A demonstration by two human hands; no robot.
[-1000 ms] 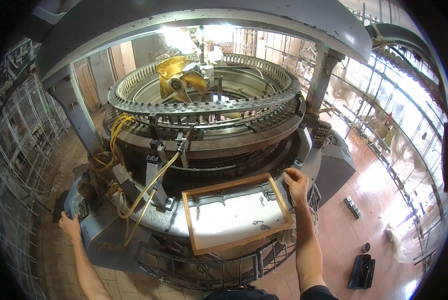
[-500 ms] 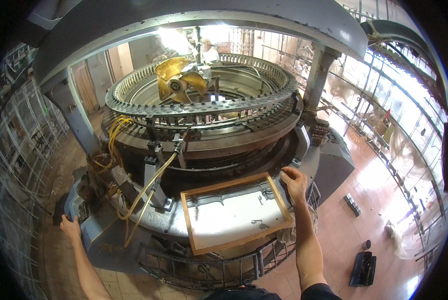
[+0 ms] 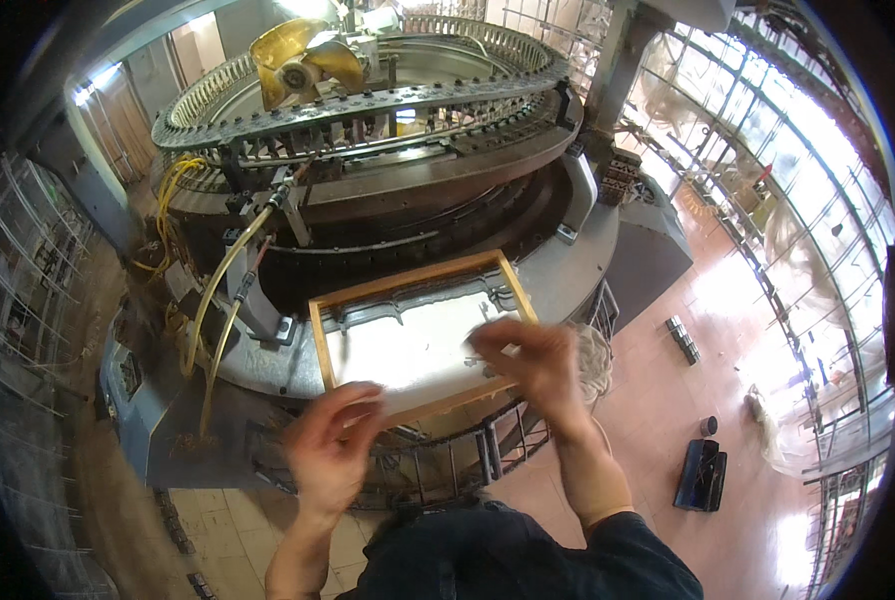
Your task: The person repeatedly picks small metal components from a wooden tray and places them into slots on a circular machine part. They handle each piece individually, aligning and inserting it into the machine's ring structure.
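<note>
A shallow wooden-framed tray point(image 3: 320, 345) with a white bottom lies on the machine's metal ledge. Dark thin pieces point(image 3: 368, 312) line its far side, and small dark parts sit near its right end. My right hand point(image 3: 543, 365) is over the tray's right part, fingertips drawn together beside those small parts; what they pinch, if anything, is hidden and blurred. By the near left corner, my left hand point(image 3: 330, 450) is raised with loosely curled fingers, thumb apart from them, and nothing visible in it.
A large circular machine point(image 3: 388, 110) with a ring of slots and a yellow fan point(image 3: 303, 70) stands behind the tray. Yellow hoses point(image 3: 213, 290) run down on the left. A dark case point(image 3: 701, 477) and a metal block point(image 3: 683, 340) lie on the right floor. A curved railing point(image 3: 508, 445) is in front.
My left hand has left the machine's left side and come to the tray. My right hand has moved from the tray's far right corner to over it. The view has tilted down.
</note>
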